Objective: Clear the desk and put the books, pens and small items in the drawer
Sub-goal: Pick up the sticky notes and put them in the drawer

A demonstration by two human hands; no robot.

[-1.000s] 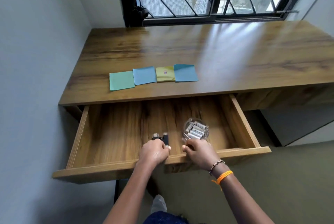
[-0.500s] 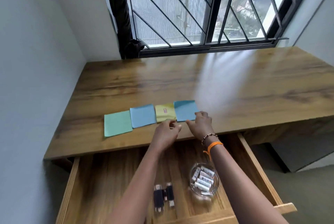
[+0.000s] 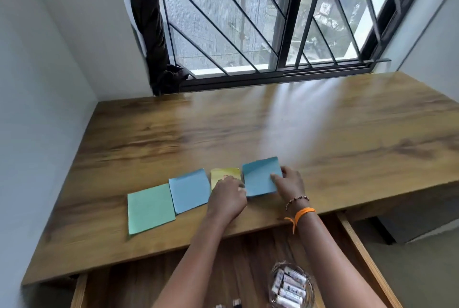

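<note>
Four note pads lie in a row near the front of the wooden desk (image 3: 323,133): a green pad (image 3: 150,208), a light blue pad (image 3: 190,189), a yellow pad (image 3: 223,174) and a darker blue pad (image 3: 259,176). My right hand (image 3: 289,184) pinches the right edge of the darker blue pad, thumb on top. My left hand (image 3: 227,199) lies over the lower part of the yellow pad, and its curled fingers grip the darker blue pad's left edge. The open drawer (image 3: 357,245) sits below the desk front.
In the drawer, a glass bowl (image 3: 290,285) holds several small white cylinders, and two dark small items (image 3: 229,304) show at the bottom edge. A barred window (image 3: 273,21) runs behind the desk, and a wall borders it on the left.
Both hands left the drawer front and rose to the desk. They now close on the darker blue pad, which has shifted slightly. The camera tilted up and moved closer.
</note>
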